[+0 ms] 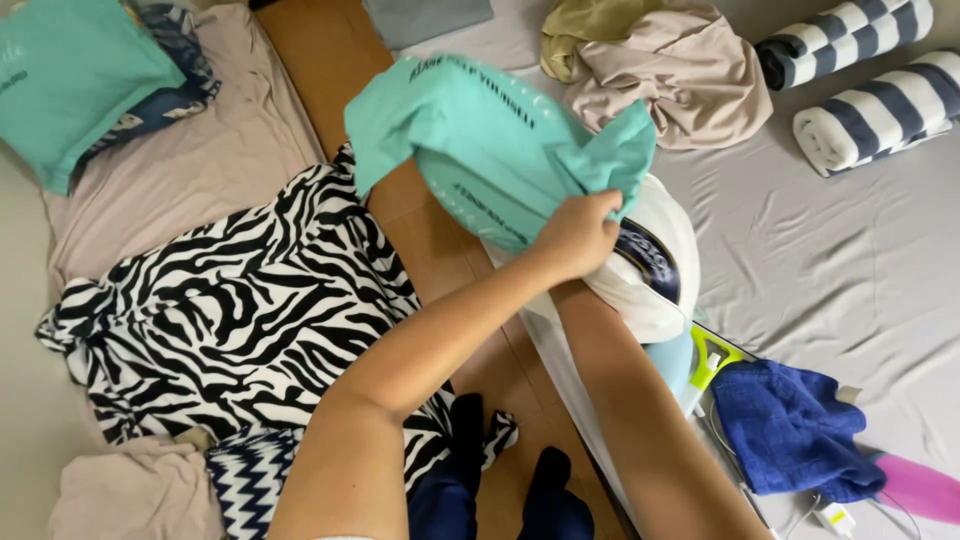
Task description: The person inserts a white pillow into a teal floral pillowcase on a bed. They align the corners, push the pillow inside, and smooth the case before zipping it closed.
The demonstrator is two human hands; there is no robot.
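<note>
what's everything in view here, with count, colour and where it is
teal cloth: 1, teal with dark print, lifted at centre
white garment: 1, white with dark patch, under the teal cloth
zebra-print cloth: 1, black and white, spread out left
teal pillow: 1, teal, top left
beige clothes: 1 heap, beige and tan, top centre-right
striped rolled towels: 2, navy and white, top right
blue towel: 1, blue, lower right
grey sheet: 1, grey, right side
wooden strip: 1, brown, centre
left hand: 1, grips the teal cloth
right hand: hidden behind the cloth; only the forearm shows
</note>
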